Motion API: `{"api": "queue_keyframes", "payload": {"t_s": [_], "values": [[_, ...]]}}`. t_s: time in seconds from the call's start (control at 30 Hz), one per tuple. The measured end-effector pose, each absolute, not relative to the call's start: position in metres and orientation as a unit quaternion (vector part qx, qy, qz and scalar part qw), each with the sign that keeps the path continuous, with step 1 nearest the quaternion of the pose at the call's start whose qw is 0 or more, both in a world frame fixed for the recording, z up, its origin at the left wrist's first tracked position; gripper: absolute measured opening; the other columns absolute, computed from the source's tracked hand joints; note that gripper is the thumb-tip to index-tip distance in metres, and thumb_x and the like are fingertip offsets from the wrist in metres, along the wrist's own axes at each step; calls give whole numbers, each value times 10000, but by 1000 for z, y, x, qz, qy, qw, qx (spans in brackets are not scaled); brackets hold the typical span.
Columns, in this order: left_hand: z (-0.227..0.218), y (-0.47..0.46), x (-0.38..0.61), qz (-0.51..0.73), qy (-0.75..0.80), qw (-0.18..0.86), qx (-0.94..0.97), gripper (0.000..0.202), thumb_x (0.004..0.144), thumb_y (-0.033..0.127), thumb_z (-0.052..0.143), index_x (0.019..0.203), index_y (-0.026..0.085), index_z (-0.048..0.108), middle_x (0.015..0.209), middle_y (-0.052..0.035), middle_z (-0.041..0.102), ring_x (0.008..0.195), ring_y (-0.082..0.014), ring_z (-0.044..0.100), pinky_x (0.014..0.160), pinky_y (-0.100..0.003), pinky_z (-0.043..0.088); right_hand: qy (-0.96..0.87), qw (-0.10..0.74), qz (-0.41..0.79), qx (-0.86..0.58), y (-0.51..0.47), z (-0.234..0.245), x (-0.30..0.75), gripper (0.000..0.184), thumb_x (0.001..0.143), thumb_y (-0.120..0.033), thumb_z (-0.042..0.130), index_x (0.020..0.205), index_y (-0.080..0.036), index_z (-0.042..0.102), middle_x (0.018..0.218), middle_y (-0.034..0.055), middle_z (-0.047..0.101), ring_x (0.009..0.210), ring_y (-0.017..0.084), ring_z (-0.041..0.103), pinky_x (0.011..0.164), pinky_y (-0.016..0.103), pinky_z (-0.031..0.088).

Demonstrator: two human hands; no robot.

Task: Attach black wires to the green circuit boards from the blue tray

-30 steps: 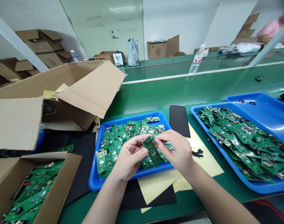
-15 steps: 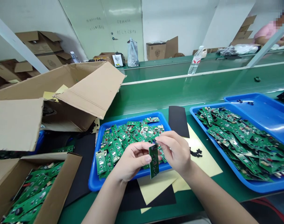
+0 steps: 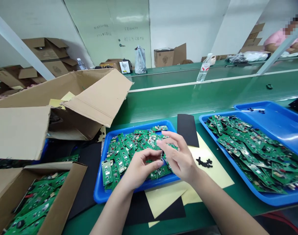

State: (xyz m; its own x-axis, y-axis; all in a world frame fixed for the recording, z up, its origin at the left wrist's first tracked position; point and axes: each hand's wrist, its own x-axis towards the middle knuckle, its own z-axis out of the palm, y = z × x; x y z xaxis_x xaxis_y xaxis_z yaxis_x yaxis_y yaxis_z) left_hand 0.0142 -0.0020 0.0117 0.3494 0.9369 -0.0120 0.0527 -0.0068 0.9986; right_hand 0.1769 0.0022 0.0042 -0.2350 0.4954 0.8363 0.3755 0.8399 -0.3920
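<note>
Turned since half a second ago, the green circuit board [image 3: 161, 162] now shows only its thin edge, above the near side of the blue tray [image 3: 100, 193]. The left hand [image 3: 139, 168] pinches it with curled fingers. The right hand [image 3: 179, 158] nips it too, its other fingers spread. The board looks light, stiff and fragile, best held by its bare edges.

Head-worn view [image 3: 227, 199] worktable is not needed here.

The middle tray [image 3: 100, 193] of circuit boards [image 3: 129, 147] lies between cardboard boxes [image 3: 72, 94] leftward and a fuller tray [image 3: 273, 199] rightward.
</note>
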Motion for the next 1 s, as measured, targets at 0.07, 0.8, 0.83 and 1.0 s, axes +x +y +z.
{"api": "queue_keyframes", "payload": {"t_s": [0.07, 0.8, 0.83, 1.0], "values": [[10, -1, 14, 405, 430, 447, 672, 162, 744, 231, 687, 892, 166, 677, 878, -66, 667, 840, -193, 634, 746, -330, 531, -762, 572, 81, -293, 1, 5, 177, 559, 859, -31, 428, 1358, -277, 375, 1306, 129, 431, 1056, 223, 572, 865, 430, 523], [13, -1, 9, 511, 331, -36, 793, 291, 758, 84, 673, 1018, 181, 587, 946, -62, 642, 870, -170, 640, 739, -302, 564, -492, 404, 693, -339, -1, 25, 182, 204, 735, -327, 679, 658, -163, 586, 543, -30, 601, 503, 88, 576, 536, 232, 494], [13, -1, 9, 510, 332, -23, 793, 284, 766, 103, 672, 1025, 181, 584, 935, -60, 647, 858, -167, 641, 730, -298, 565, -488, 398, 701, -333, -1, 25, 182, 209, 738, -332, 676, 656, -164, 581, 535, -32, 598, 490, 86, 570, 526, 230, 491], [13, -2, 10, 510, 333, 49, 792, 262, 784, 175, 667, 1035, 202, 594, 900, -50, 657, 826, -165, 641, 699, -294, 569, -472, 377, 735, -308, -1, 25, 184, 218, 741, -329, 677, 654, -162, 569, 522, -40, 590, 476, 77, 561, 519, 216, 490]]}}
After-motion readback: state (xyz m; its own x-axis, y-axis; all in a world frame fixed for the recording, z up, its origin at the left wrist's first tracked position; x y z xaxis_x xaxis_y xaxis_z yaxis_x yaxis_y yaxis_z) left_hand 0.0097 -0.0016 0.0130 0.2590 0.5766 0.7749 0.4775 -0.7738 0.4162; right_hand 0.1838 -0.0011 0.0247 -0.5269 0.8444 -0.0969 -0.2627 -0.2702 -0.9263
